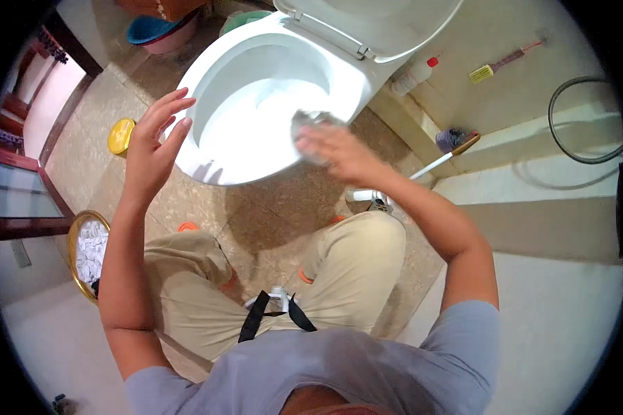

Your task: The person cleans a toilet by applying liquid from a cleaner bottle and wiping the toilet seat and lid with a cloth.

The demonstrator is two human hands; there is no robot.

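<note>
A white toilet bowl [208, 76] stands in front of me with its seat and lid [387, 28] raised. My right hand [329, 142], blurred by motion, is closed on a greyish scrubbing pad [310, 123] at the right part of the rim. Fingers and pad overlap, so the pad's exact shape is hidden. My left hand [160, 131] hovers by the left side of the rim, fingers spread and curved, with nothing in it.
A yellow container [121, 136] is on the floor at left, above a gold-rimmed bin [76, 238]. Blue basin [149, 29] at the upper left. White bottle [414, 77], small brush [502, 63], long-handled brush [432, 166] and hose [555, 124] at right.
</note>
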